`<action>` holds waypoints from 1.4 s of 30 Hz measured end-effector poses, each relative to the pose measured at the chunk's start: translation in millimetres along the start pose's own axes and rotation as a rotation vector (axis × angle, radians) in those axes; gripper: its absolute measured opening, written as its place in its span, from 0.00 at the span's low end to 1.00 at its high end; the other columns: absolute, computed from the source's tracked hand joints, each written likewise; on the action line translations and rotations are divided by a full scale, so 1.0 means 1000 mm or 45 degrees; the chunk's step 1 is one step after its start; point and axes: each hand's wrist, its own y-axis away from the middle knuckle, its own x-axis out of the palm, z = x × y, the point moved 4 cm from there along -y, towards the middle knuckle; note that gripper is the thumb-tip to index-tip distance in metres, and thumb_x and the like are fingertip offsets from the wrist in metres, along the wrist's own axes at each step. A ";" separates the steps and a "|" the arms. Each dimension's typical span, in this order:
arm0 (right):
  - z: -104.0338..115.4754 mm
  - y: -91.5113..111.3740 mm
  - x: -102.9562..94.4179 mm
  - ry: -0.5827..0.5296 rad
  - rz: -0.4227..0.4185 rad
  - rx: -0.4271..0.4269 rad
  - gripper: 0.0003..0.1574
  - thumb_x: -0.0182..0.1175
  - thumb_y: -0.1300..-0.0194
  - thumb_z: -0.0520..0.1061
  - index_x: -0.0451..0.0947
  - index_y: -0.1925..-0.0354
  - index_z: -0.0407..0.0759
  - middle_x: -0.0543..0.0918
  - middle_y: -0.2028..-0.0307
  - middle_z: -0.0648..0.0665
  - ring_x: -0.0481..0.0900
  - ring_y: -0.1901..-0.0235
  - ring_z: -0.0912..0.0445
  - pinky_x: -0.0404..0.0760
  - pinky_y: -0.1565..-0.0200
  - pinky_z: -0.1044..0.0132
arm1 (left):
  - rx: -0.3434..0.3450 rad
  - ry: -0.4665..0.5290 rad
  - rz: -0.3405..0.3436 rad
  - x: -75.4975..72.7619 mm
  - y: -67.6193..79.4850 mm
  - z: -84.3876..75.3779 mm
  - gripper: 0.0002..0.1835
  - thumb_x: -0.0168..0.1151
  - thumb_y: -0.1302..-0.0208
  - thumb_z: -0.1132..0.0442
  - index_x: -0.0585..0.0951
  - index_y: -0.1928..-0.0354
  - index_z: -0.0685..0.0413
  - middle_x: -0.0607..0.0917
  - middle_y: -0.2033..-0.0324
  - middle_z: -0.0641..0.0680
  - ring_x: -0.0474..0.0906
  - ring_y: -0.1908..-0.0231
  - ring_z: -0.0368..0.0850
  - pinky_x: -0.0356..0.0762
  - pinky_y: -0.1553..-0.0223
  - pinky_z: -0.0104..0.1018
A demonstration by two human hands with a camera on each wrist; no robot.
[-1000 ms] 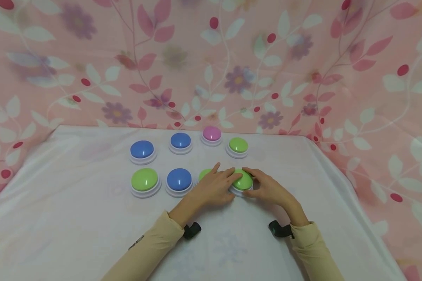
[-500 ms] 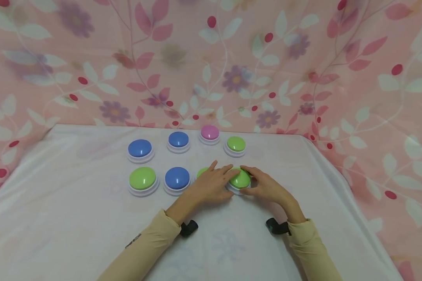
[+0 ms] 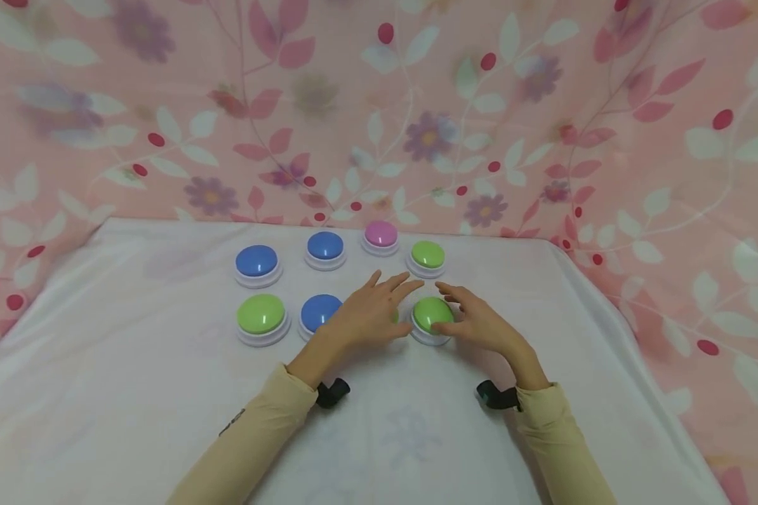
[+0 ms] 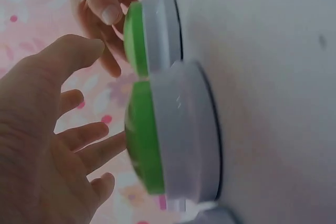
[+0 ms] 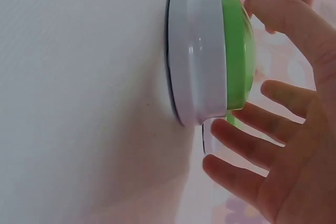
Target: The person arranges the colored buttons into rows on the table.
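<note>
A green push button [image 3: 432,312] on a round white base sits at the right end of the front row. My right hand [image 3: 476,321] is spread beside it, thumb near the front of the dome; whether it touches is unclear. Fingers extended, my left hand [image 3: 371,312] hovers to the left, over another green button [image 4: 144,140] that it mostly hides in the head view. This hand also covers part of a blue button [image 3: 319,311]. In the right wrist view, the right-end button's green cap [image 5: 239,51] sits level on its base, with the right fingers [image 5: 247,142] loosely spread.
Another green button [image 3: 261,314] ends the front row at left. The back row has two blue buttons [image 3: 256,261], a pink button [image 3: 381,234] and a green button [image 3: 427,255]. White cloth [image 3: 164,393] covers the table; a floral curtain [image 3: 379,105] hangs behind.
My left hand has lifted off the right-end green button and drawn back left. The right fingers have loosened from it. Its cap, which looked tilted, now appears level.
</note>
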 end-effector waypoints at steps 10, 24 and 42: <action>0.028 -0.034 -0.015 0.109 -0.096 -0.056 0.55 0.69 0.40 0.57 0.54 0.24 0.46 0.63 0.30 0.36 0.64 0.32 0.41 0.63 0.32 0.41 | -0.181 0.136 -0.066 -0.039 0.019 0.046 0.42 0.63 0.37 0.45 0.59 0.24 0.43 0.58 0.25 0.59 0.57 0.28 0.67 0.52 0.28 0.60; 0.120 -0.120 0.011 0.272 0.026 -0.230 0.57 0.70 0.41 0.56 0.52 0.23 0.50 0.59 0.28 0.40 0.69 0.34 0.46 0.70 0.34 0.50 | -0.422 0.180 -0.131 -0.095 0.070 0.116 0.46 0.68 0.41 0.48 0.56 0.23 0.43 0.49 0.23 0.59 0.53 0.27 0.66 0.63 0.37 0.69; 0.168 -0.202 0.100 0.292 0.180 -0.181 0.52 0.67 0.36 0.50 0.51 0.23 0.51 0.54 0.25 0.40 0.67 0.32 0.48 0.70 0.34 0.54 | -0.670 0.370 -0.146 -0.066 0.133 0.201 0.50 0.70 0.41 0.54 0.52 0.23 0.54 0.44 0.25 0.70 0.51 0.30 0.77 0.53 0.37 0.75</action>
